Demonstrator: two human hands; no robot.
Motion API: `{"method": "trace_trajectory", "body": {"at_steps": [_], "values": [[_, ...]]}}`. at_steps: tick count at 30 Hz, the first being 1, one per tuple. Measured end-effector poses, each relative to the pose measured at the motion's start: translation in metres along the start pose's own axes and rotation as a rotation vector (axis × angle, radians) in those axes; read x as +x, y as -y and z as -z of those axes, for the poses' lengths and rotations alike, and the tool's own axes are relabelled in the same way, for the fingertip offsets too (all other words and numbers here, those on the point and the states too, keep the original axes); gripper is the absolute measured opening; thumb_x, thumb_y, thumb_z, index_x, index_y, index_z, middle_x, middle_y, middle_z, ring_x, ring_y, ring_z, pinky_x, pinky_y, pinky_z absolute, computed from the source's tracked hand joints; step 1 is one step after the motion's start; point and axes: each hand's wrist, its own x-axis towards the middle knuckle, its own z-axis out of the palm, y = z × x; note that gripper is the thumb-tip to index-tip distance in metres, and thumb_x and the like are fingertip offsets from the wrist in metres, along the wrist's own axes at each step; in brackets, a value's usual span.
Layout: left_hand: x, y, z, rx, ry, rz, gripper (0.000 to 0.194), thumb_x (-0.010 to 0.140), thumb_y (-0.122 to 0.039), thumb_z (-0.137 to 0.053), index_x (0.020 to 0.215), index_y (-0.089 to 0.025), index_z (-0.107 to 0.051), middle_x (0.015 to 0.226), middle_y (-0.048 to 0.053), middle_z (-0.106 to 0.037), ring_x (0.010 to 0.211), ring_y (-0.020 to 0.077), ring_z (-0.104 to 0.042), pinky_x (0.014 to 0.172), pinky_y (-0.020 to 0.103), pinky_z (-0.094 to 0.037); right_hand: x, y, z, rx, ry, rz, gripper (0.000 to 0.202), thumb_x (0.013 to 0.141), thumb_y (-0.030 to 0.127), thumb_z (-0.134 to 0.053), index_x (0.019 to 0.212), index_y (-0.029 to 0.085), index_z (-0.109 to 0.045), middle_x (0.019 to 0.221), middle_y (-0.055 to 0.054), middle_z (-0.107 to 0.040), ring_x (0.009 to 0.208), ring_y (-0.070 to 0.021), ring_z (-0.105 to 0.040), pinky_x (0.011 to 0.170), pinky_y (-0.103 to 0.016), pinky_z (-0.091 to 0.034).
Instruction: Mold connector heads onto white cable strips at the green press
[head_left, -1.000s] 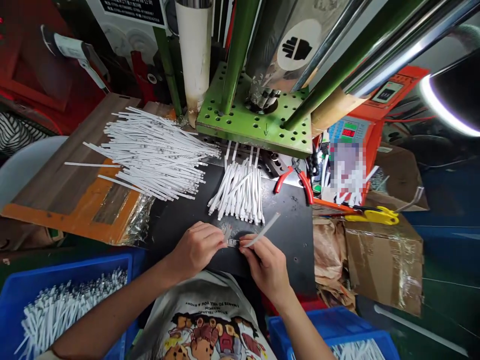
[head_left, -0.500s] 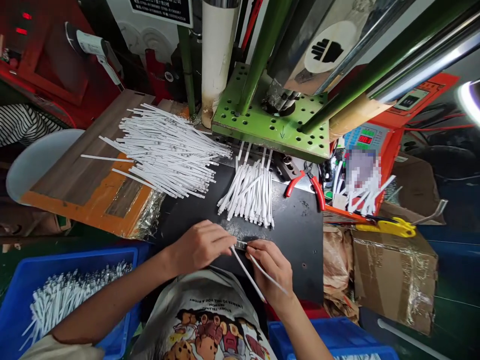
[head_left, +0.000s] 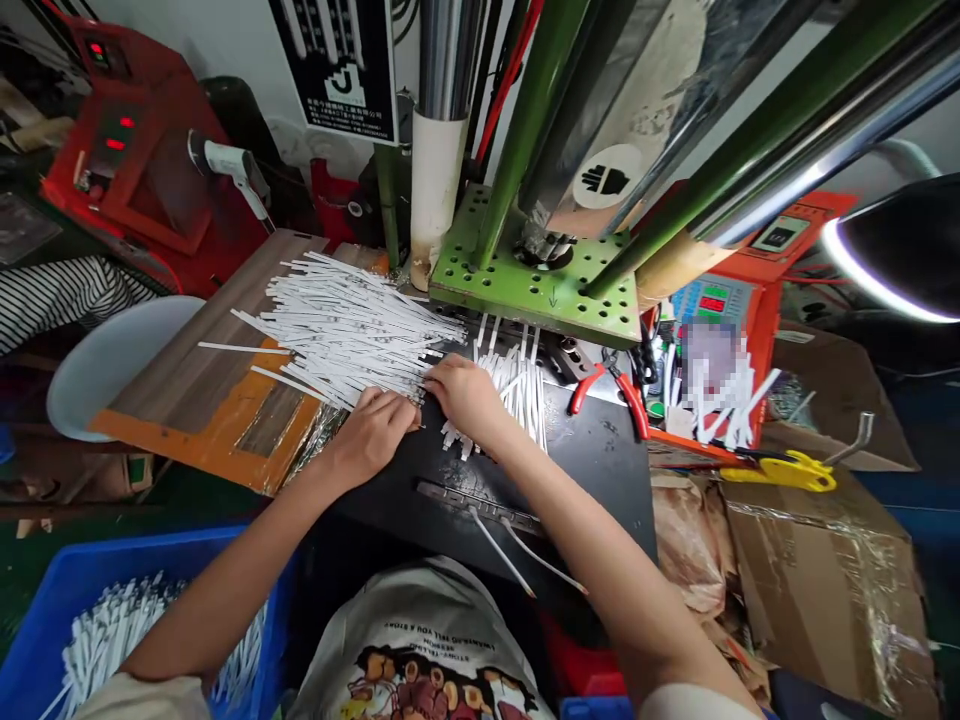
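Cluttered workshop, dark surface (head_left: 592, 470) under a green press plate (head_left: 540, 285). Big pile of white strips (head_left: 352, 330) spread over a wooden board (head_left: 187, 380) at left. Left hand (head_left: 375, 432) and right hand (head_left: 465, 395) both at the pile's near edge, fingers curled onto strip ends; firmness of either grip: cannot tell. Smaller bundle of white pieces (head_left: 521, 385) just beside the right hand. Metal jig (head_left: 480, 505) nearer the body, two strips trailing off its edge. Red pliers (head_left: 611, 385) to the right.
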Motion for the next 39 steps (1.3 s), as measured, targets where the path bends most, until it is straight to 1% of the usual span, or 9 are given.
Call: {"method": "trace_trajectory", "body": {"at_steps": [3,6,12,16,19,25,32,36,39], "values": [[0.004,-0.004,0.016,-0.203,-0.181,-0.049,0.017,0.098,-0.013,-0.042,0.088,-0.019,-0.055,0.082,0.002,-0.063,0.08,0.0148,-0.058,0.074,0.029,-0.045,0.034,0.013,-0.008,-0.067,0.046,0.009,0.014,0.092,0.016,-0.055,0.098,0.013,-0.067,0.1,-0.011,-0.067,0.092,-0.0227,-0.063,0.076,-0.029,-0.044],[0.008,-0.01,0.037,-0.416,-0.326,-0.001,0.019,0.097,-0.011,-0.045,0.098,-0.02,-0.061,0.089,0.002,-0.066,0.08,0.0115,-0.062,0.072,0.023,-0.05,0.023,0.015,-0.003,-0.098,0.063,0.028,0.02,0.088,0.008,-0.053,0.105,0.011,-0.063,0.096,-0.012,-0.066,0.088,-0.0238,-0.061,0.075,-0.031,-0.042],[-0.003,-0.024,0.04,-0.874,-0.359,0.317,0.026,0.094,-0.013,-0.055,0.115,-0.023,-0.066,0.091,0.001,-0.071,0.08,0.0118,-0.07,0.076,0.024,-0.058,-0.093,-0.017,0.004,-0.075,-0.125,-0.01,0.017,0.094,0.01,-0.048,0.087,0.016,-0.063,0.086,-0.009,-0.062,0.079,-0.0216,-0.057,0.07,-0.031,-0.041],[-0.02,-0.046,0.007,-0.774,-0.29,0.226,0.02,0.09,-0.011,-0.062,0.102,-0.022,-0.072,0.096,0.003,-0.071,0.08,0.0115,-0.07,0.07,0.021,-0.058,-0.174,-0.027,-0.018,0.3,-0.308,-0.1,0.011,0.097,0.014,-0.049,0.093,0.019,-0.058,0.084,-0.003,-0.065,0.076,-0.0154,-0.06,0.068,-0.024,-0.046],[-0.029,-0.064,-0.014,-0.638,-0.255,0.119,0.014,0.089,-0.011,-0.064,0.098,-0.02,-0.07,0.091,0.002,-0.073,0.082,0.0123,-0.069,0.077,0.023,-0.056,-0.205,-0.022,-0.036,0.424,-0.398,-0.116,0.013,0.095,0.01,-0.052,0.097,0.021,-0.058,0.09,-0.003,-0.067,0.084,-0.015,-0.064,0.077,-0.026,-0.05],[-0.031,-0.074,-0.019,-0.511,-0.068,-0.03,0.013,0.092,-0.009,-0.057,0.1,-0.017,-0.063,0.096,0.005,-0.071,0.09,0.0157,-0.066,0.082,0.031,-0.052,-0.208,-0.009,-0.047,0.434,-0.53,-0.082,0.021,0.09,0.004,-0.054,0.101,0.022,-0.059,0.094,-0.006,-0.067,0.087,-0.0174,-0.063,0.077,-0.031,-0.052],[-0.029,-0.081,-0.015,-0.311,-0.117,-0.158,0.013,0.092,-0.008,-0.054,0.1,-0.014,-0.062,0.094,0.007,-0.071,0.09,0.02,-0.066,0.081,0.035,-0.051,-0.208,-0.003,-0.046,0.342,-0.518,-0.059,0.018,0.091,0.005,-0.05,0.096,0.021,-0.057,0.093,-0.007,-0.066,0.086,-0.0187,-0.061,0.076,-0.033,-0.051],[-0.025,-0.078,-0.007,-0.379,-0.034,-0.158,0.017,0.094,-0.01,-0.049,0.103,-0.015,-0.063,0.094,0.007,-0.07,0.089,0.0186,-0.065,0.082,0.033,-0.052,-0.205,-0.016,-0.018,0.392,-0.277,0.02,0.021,0.093,0.007,-0.045,0.1,0.021,-0.059,0.096,-0.007,-0.065,0.085,-0.0165,-0.062,0.074,-0.027,-0.051],[0.002,-0.05,0.006,-0.457,0.127,-0.286,0.031,0.094,-0.006,-0.04,0.112,-0.017,-0.063,0.107,0.008,-0.068,0.103,0.0179,-0.063,0.089,0.031,-0.053,-0.177,-0.047,0.018,0.352,-0.043,0.07,0.024,0.095,0.011,-0.043,0.103,0.02,-0.063,0.098,-0.007,-0.066,0.087,-0.0158,-0.063,0.078,-0.025,-0.051]]}}
